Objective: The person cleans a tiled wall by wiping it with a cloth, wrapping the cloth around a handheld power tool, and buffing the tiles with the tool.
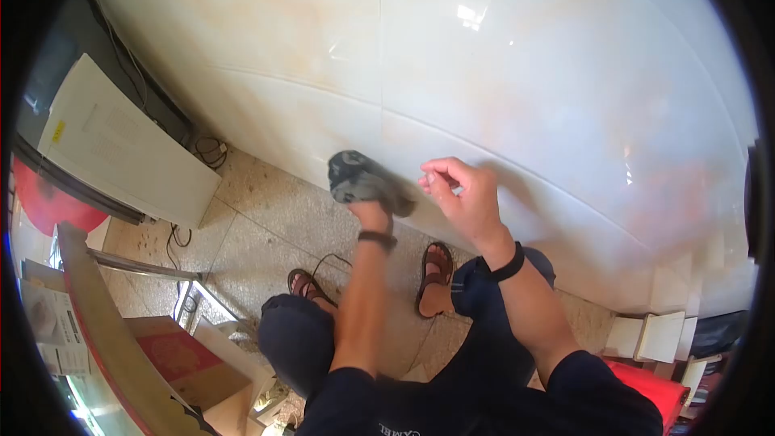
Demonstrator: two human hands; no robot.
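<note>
A dark, grey-patterned cloth (355, 178) is bunched up in my left hand (371, 215), close to the lower part of the glossy pale wall (484, 73). Motion blurs the cloth's right end. My right hand (467, 198) is raised to the right of it, in front of the wall, with thumb and fingertips pressed together. Whatever is between those fingertips, if anything, is too small to name. Dark bands circle both wrists.
A white cabinet-like unit (125, 141) stands at the left, with cables (211, 152) beside it on the tiled floor. Cardboard boxes (186, 359) lie at the lower left. A red object (646, 387) and pale blocks (658, 337) are at the lower right.
</note>
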